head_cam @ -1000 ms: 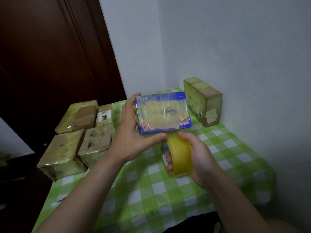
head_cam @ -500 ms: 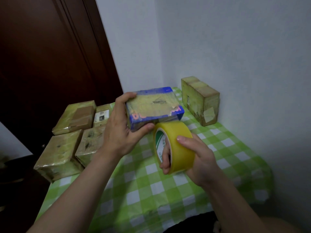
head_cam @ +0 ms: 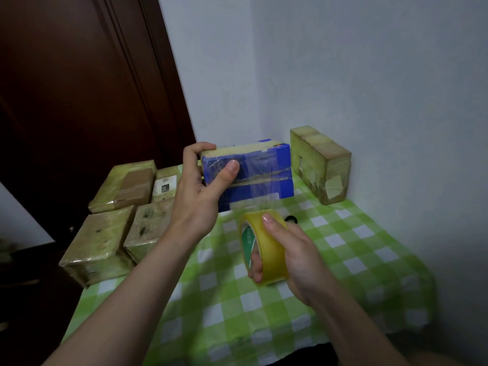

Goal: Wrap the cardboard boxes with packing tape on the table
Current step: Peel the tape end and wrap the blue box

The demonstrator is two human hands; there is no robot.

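My left hand (head_cam: 196, 191) grips a blue cardboard box (head_cam: 264, 175) by its left end and holds it above the table, thumb on the near blue face, fingers over the top. Clear tape bands cross the box. A stretched strip of tape (head_cam: 261, 203) runs from the box's lower edge down to a yellow tape roll (head_cam: 266, 249). My right hand (head_cam: 293, 257) holds that roll, fingers through its core and index finger on its rim, just below and in front of the box.
Several taped brown boxes (head_cam: 105, 239) lie together at the table's left edge. Another taped box (head_cam: 320, 162) stands on edge against the white wall at the back right. A small dark object (head_cam: 290, 219) lies behind the roll. The green checked tablecloth (head_cam: 356, 249) covers the table; a dark door is at left.
My left hand has turned the blue box so its blue side faces me. My right hand has drawn the roll down and away, stretching tape out from the box.
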